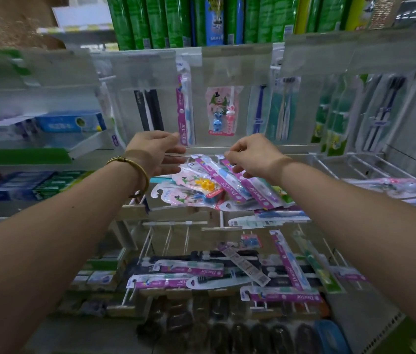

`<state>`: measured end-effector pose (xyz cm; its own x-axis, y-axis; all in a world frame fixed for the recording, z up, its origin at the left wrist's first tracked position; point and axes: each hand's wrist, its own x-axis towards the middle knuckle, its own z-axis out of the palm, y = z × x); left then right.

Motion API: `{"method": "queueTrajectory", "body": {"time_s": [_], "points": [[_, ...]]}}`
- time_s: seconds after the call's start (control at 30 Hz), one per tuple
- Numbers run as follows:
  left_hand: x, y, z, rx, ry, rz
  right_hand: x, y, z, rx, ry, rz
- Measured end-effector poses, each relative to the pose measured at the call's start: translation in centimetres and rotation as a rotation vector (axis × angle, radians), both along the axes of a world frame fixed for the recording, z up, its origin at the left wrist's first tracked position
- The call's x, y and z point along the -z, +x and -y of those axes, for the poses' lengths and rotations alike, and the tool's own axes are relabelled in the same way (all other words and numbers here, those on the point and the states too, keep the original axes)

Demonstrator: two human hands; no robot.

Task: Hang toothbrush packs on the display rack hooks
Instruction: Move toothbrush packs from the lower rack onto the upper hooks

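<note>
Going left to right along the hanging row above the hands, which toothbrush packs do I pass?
Black-and-white brush pack → purple-striped Doctor pack → pink cartoon rabbit pack → dark blue brush pack → teal pack → green packs.

Dim, flat, cool-toned lighting; soft shadows only. Marked wide-angle bending toward edges. Blurred: price tags (pixel 237 65), left shelves (pixel 22 98). Sharper at centre: packs (pixel 227 186).

Before me a pile of toothbrush packs (pixel 217 185) lies across the hooks (pixel 360 164); hung packs (pixel 185 108) behind it, shelf of boxes (pixel 68 122) left, more packs (pixel 227 274) below
</note>
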<state>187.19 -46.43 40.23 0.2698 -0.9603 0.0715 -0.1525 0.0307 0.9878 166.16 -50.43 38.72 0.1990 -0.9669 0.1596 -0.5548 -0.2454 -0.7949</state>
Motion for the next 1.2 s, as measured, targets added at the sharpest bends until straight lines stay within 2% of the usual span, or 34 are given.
{"method": "queueTrajectory", "body": {"time_s": [0.23,0.43,0.6,0.77,0.87,1.03,1.2], "points": [[0.2,6.0,-1.1,-0.038,0.007,-0.036,0.4,5.3,-0.5,-0.049,0.025,0.019],[0.6,10.4,-2.3,-0.051,0.041,-0.031,0.8,9.0,-0.5,-0.060,0.000,-0.036],[1.4,11.9,-2.6,-0.014,0.046,-0.018,1.2,9.5,-0.2,0.050,-0.126,-0.305],[2.4,11.7,-2.1,0.056,0.043,0.013,2.5,9.2,-0.2,0.103,-0.113,-0.693],[2.9,11.1,-1.6,0.093,0.055,0.013,3.3,9.2,-0.9,0.085,-0.089,-0.814],[3.5,10.1,-1.0,0.172,0.072,0.016,4.1,9.1,-1.6,0.103,-0.123,-0.807],[4.2,9.4,-0.7,0.216,0.101,0.000,4.4,9.2,-2.1,0.121,-0.108,-0.534]]}}
